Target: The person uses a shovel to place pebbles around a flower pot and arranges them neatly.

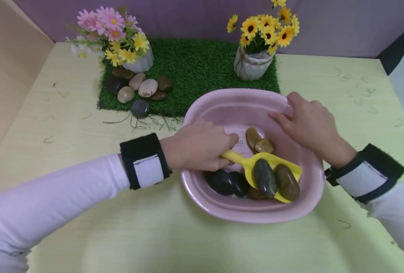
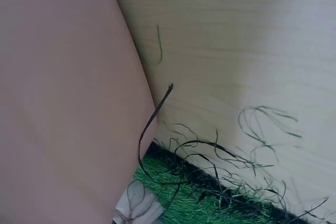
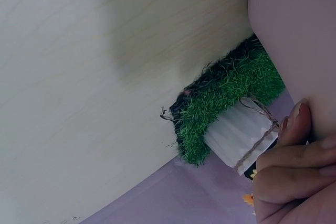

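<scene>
A pink basin point(image 1: 253, 217) stands in front of the person. My left hand point(image 1: 202, 146) reaches over its left side, fingers curled round the handle of a yellow toy shovel point(image 1: 247, 163). On the shovel's blade lie a dark grey stone point(image 1: 264, 177) and a brown stone point(image 1: 287, 182). Beneath and beside it in the basin are black stones point(image 1: 220, 182) and tan stones point(image 1: 253, 138). My right hand point(image 1: 311, 123) grips the basin's upper right rim, thumb inside; the right wrist view shows its curled fingers point(image 3: 294, 182). The left wrist view does not show the shovel.
Behind the basin lies an artificial grass mat point(image 1: 195, 72). On it stand a pot of pink and yellow flowers point(image 1: 120, 41) and a white pot point(image 1: 253, 64) of yellow flowers. Several stones point(image 1: 148, 88) lie at the mat's left front. Loose grass strands dot the table point(image 1: 68, 132).
</scene>
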`<state>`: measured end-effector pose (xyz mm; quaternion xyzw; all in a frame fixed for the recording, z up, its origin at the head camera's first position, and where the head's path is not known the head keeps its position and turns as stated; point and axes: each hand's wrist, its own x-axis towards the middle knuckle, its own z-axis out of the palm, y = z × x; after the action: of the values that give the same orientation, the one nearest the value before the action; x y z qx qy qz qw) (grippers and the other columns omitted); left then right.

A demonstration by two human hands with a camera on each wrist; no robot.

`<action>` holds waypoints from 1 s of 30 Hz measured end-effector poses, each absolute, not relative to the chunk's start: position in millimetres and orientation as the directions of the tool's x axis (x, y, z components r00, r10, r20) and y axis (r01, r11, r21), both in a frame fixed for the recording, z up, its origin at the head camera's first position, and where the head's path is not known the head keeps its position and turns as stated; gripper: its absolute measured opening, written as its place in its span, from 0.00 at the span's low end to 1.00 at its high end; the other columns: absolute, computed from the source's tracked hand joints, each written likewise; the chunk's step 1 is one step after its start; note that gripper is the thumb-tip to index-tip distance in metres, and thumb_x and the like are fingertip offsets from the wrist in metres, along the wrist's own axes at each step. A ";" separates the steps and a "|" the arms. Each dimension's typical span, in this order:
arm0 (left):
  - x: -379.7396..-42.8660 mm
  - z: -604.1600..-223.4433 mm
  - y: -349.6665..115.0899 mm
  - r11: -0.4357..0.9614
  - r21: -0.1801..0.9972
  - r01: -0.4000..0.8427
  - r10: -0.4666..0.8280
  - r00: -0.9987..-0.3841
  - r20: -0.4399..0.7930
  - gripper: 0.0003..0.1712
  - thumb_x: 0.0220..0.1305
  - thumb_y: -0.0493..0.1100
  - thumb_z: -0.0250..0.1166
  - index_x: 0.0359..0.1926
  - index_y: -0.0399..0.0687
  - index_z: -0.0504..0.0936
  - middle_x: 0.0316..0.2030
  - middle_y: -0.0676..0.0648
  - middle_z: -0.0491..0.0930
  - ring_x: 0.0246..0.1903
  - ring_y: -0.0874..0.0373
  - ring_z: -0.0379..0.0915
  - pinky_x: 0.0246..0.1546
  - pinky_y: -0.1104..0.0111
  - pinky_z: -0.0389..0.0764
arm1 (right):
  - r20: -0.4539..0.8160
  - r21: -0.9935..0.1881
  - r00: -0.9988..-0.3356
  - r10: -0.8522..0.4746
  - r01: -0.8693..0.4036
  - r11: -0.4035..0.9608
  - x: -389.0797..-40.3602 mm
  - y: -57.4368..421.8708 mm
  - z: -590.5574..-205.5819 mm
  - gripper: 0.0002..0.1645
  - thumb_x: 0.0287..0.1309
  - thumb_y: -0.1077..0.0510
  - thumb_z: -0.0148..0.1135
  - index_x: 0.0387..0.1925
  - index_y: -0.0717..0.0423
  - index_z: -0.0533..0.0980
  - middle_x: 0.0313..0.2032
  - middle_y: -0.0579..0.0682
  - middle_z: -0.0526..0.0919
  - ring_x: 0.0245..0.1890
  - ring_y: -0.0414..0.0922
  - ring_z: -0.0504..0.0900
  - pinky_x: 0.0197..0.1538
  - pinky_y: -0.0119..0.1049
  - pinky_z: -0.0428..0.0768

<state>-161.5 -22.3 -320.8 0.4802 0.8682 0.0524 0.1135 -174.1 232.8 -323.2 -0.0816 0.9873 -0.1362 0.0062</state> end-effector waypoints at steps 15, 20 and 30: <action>-153.9 -314.8 -24.3 0.365 -0.067 0.928 0.928 -0.369 -0.045 0.22 0.75 0.57 0.47 0.40 0.48 0.81 0.24 0.52 0.80 0.20 0.59 0.74 0.20 0.68 0.73 | 0.012 -0.270 -0.986 -0.166 -0.163 0.949 -172.4 232.0 -321.4 0.26 0.67 0.41 0.57 0.40 0.62 0.67 0.19 0.55 0.66 0.16 0.50 0.68 0.16 0.39 0.64; -151.6 -307.8 -26.4 0.388 -0.061 0.919 0.915 -0.393 -0.095 0.23 0.76 0.57 0.45 0.40 0.48 0.80 0.21 0.54 0.77 0.16 0.60 0.71 0.17 0.69 0.70 | 0.016 -0.269 -0.986 -0.167 -0.165 0.949 -172.6 231.7 -322.2 0.26 0.66 0.40 0.57 0.40 0.61 0.67 0.19 0.54 0.65 0.16 0.50 0.68 0.16 0.39 0.63; -165.0 -286.0 -38.6 0.447 -0.076 0.891 0.889 -0.452 -0.075 0.22 0.75 0.57 0.48 0.36 0.47 0.77 0.18 0.53 0.70 0.14 0.60 0.65 0.16 0.67 0.69 | 0.030 -0.249 -0.984 -0.178 -0.180 0.952 -173.3 234.8 -322.8 0.27 0.66 0.38 0.57 0.38 0.60 0.67 0.18 0.54 0.66 0.16 0.51 0.68 0.16 0.39 0.63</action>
<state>-165.0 -38.6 -286.0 0.5231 0.8506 -0.0522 0.0119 -173.3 234.8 -322.8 -0.0906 0.9878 -0.1263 -0.0036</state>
